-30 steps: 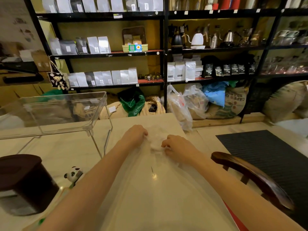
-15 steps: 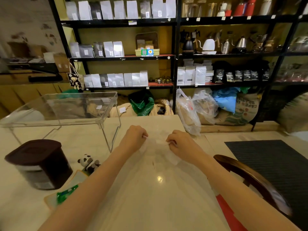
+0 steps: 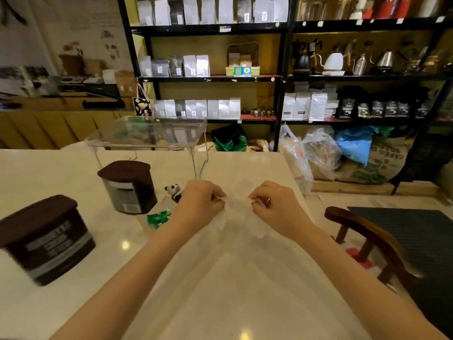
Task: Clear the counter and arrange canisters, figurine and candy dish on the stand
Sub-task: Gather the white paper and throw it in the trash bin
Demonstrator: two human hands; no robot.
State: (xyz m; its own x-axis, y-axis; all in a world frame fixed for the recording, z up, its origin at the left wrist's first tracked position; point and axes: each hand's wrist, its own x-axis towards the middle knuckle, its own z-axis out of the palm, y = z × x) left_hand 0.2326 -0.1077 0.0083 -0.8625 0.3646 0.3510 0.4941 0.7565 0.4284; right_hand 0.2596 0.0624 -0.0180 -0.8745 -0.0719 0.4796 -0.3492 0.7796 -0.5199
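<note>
My left hand [image 3: 199, 204] and my right hand [image 3: 274, 204] both pinch the top of a thin translucent plastic bag [image 3: 235, 261] that stretches from them down toward me over the counter. A clear acrylic stand [image 3: 149, 133] on wire legs sits at the back of the counter with nothing on top. Two dark brown-lidded canisters stand on the counter: one [image 3: 128, 187] in front of the stand, one [image 3: 44, 239] at the near left. A small panda figurine [image 3: 174, 191] stands just left of my left hand. Beside it lies a flat candy dish [image 3: 158, 217] with green-wrapped sweets, partly hidden by my left forearm.
The pale counter [image 3: 49, 173] ends at its right edge near my right arm. A dark wooden chair back [image 3: 365, 231] stands just off that edge, above a black floor mat [image 3: 416, 236]. Shelves of bags and kettles [image 3: 210, 67] and sacks on the floor fill the background.
The view has swung left, bringing the second canister and the candy dish into sight. Both hands stay on the bag top, a little nearer each other than half a second ago.
</note>
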